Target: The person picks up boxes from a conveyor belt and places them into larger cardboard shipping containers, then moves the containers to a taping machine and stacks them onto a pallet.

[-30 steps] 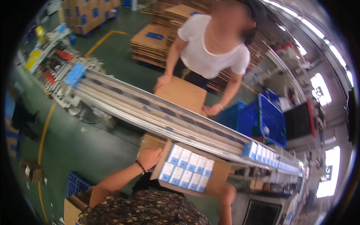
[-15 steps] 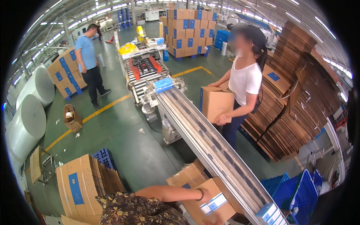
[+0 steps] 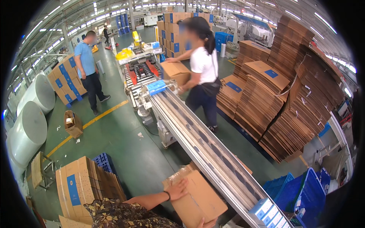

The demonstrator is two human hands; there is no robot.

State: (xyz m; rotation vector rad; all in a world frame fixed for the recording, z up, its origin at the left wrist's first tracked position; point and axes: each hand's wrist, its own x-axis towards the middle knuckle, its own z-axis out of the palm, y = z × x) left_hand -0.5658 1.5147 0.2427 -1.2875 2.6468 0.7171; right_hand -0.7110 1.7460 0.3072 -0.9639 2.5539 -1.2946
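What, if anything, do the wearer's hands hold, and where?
Brown rectangular cardboard box: left hand flat on its top, right hand at its near edge; grip unclear.

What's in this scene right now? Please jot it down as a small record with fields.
Left hand: laid flat on a brown carton, fingers spread; left hand
Right hand: at the carton's near edge, partly cut off by the picture; right hand
Beside the carton: a long conveyor
On the conveyor's near end: blue-and-white boxes in a row
Across the conveyor: a co-worker in white holding another carton
Right side: stacked flat cardboard, blue crates
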